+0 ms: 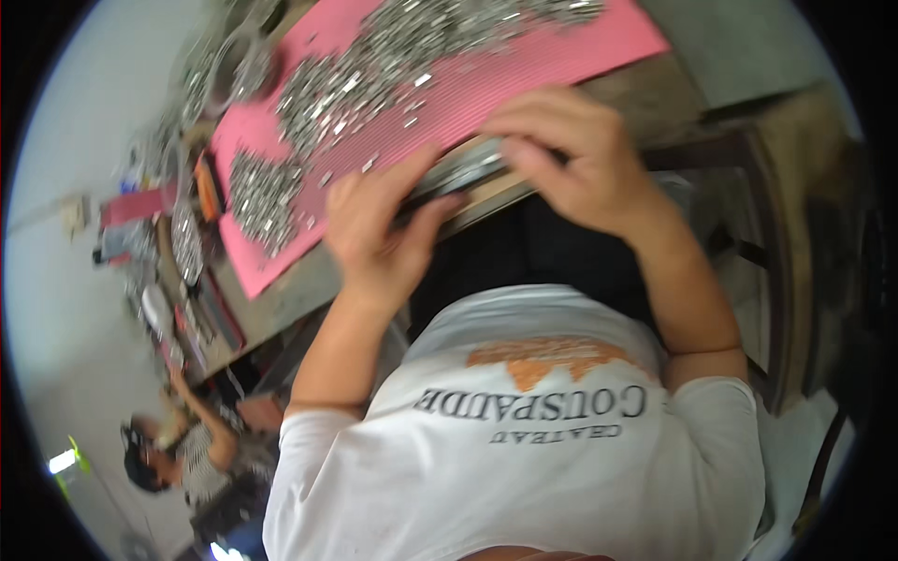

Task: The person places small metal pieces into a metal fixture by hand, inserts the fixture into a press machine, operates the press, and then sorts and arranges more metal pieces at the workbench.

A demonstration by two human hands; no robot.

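A narrow silvery bar-shaped piece (465, 168), dark toward its left end, lies at the table's near edge between my hands. My left hand (379, 224) is closed around its left end, thumb on the near side and fingers on the far side. At the other end, my right hand (580, 154) bends over it with thumb and fingers pinching. Motion blur hides the piece's exact kind. Just beyond, a ribbed pink mat (458, 93) carries a large heap of small shiny metal pieces (351, 93) and a smaller heap (262, 201) at the left. Several loose pieces lie near my left hand.
Clear plastic containers (238, 70) stand at the far left. An orange-handled tool (208, 185), a clear bag of pieces (185, 245) and other tools crowd the table's left end. Another person (201, 458) sits at lower left. A dark-framed chair (762, 252) stands at right.
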